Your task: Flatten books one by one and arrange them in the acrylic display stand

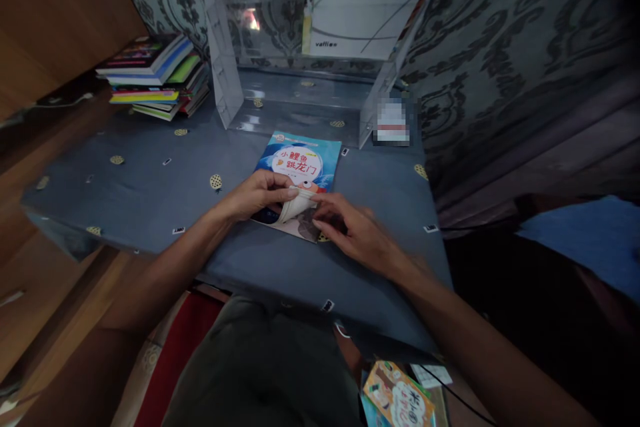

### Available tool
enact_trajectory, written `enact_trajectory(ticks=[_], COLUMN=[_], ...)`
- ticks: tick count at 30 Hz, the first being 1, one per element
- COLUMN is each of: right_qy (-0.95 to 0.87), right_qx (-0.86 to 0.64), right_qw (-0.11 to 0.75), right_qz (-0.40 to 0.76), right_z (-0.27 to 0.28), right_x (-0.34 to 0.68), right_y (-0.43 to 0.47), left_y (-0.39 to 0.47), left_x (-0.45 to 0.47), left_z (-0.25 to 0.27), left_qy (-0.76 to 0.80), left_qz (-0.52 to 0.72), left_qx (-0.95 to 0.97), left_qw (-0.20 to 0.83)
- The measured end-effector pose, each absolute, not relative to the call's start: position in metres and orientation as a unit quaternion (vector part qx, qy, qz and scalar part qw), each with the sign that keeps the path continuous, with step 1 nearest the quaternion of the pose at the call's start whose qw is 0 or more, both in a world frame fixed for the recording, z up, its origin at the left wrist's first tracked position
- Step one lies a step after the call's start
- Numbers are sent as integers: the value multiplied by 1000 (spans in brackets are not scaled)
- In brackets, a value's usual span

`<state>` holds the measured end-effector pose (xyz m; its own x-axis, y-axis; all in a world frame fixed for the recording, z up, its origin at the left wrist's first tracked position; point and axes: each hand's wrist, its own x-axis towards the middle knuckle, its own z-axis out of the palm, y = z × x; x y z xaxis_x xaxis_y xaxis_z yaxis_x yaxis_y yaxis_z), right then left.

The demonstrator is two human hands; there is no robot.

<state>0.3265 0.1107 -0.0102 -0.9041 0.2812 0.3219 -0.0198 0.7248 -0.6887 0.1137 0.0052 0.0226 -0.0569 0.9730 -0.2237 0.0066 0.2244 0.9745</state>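
Observation:
A thin picture book (299, 159) with a blue cover and red Chinese characters lies on the cloth-covered table in front of me. Its lower part is curled up, showing pale page edges and a grey inner page. My left hand (260, 195) pinches the curled pages between thumb and fingers at the book's left side. At the lower right of the book, my right hand (347, 223) has its thumb and fingers apart, the index fingertip at the edge of the curled pages. Whether that fingertip presses on the paper is hard to make out.
A clear plastic rack (300, 103) stands behind the book. Stacked books (155, 77) are at the back left, and a blurred-out object (393, 121) sits at the back right. More books (400, 397) lie below the table's front edge at right, near a black cable (457, 395).

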Motion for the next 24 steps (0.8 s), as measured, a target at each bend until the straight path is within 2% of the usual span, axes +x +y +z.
enact_trajectory(ticks=[9, 16, 24], right_qy=[-911, -926, -935], right_qx=[-72, 15, 48], right_qw=[217, 258, 175], right_qz=[344, 275, 306], right_z=[-11, -17, -10], right_x=[326, 326, 327], right_y=[109, 114, 116], left_y=[5, 5, 5], left_x=[113, 113, 114], left_z=[21, 22, 25], left_qy=[556, 569, 574], left_qz=[457, 452, 442], left_qx=[434, 428, 432], left_qw=[542, 538, 537])
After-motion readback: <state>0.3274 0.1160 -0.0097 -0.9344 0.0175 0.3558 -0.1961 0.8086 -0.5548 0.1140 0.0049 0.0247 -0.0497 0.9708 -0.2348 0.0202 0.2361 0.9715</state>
